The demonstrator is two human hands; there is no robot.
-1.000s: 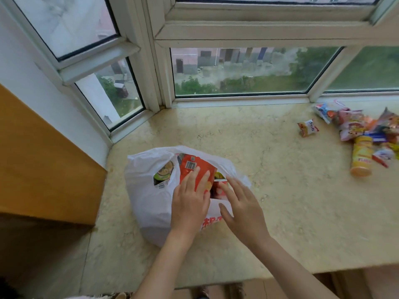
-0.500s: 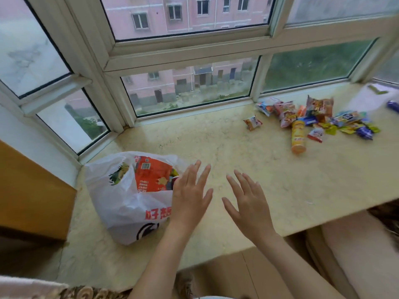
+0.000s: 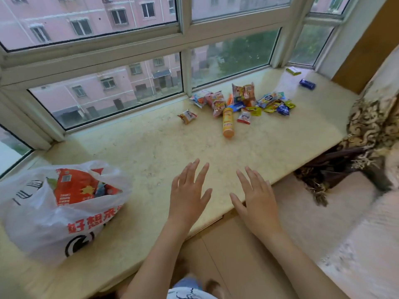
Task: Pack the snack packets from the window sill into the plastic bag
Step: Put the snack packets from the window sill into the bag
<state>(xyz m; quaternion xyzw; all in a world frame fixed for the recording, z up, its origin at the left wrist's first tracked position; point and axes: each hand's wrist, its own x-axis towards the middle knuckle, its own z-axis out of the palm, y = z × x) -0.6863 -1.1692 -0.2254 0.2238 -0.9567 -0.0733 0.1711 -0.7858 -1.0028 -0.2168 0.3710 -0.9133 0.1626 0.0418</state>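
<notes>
Left hand [image 3: 188, 194]: palm down, fingers straight and spread, holding nothing; it hovers over the near part of the window sill [image 3: 151, 152]. Whether it touches the stone cannot be told.

Right hand [image 3: 257, 200]: likewise flat and released, fingers fanned, empty, over the sill's front edge just beside the left hand. Both forearms run off the bottom of the frame.

Plastic bag [image 3: 43, 221]: white, red lettering and a black round mark on its side, sitting on the sill well to the left of the left hand. Its mouth is agape. Its left side is cut off by the frame edge.

Orange packet [image 3: 73, 187]: large, standing inside the bag, lower half veiled by the bag wall. Further packets lie behind it, too crumpled to tell apart.

Snack packets [image 3: 244, 100]: a loose heap on the sill, far ahead of both hands, against the window frame. They overlap; an exact count is not possible, and the print is too small to read.

Yellow canister [image 3: 228, 123]: lying on its side at the near edge of the heap, lid end towards the hands.

Small packet [image 3: 187, 116]: lone, left of the heap, apart from it.

Blue packet [image 3: 307, 84] and green-yellow packet [image 3: 293, 70]: separate, far ahead and right of the right hand, near the sill's corner.

Patterned fabric [image 3: 371, 134]: right of the right hand, partly cut off by the frame.
</notes>
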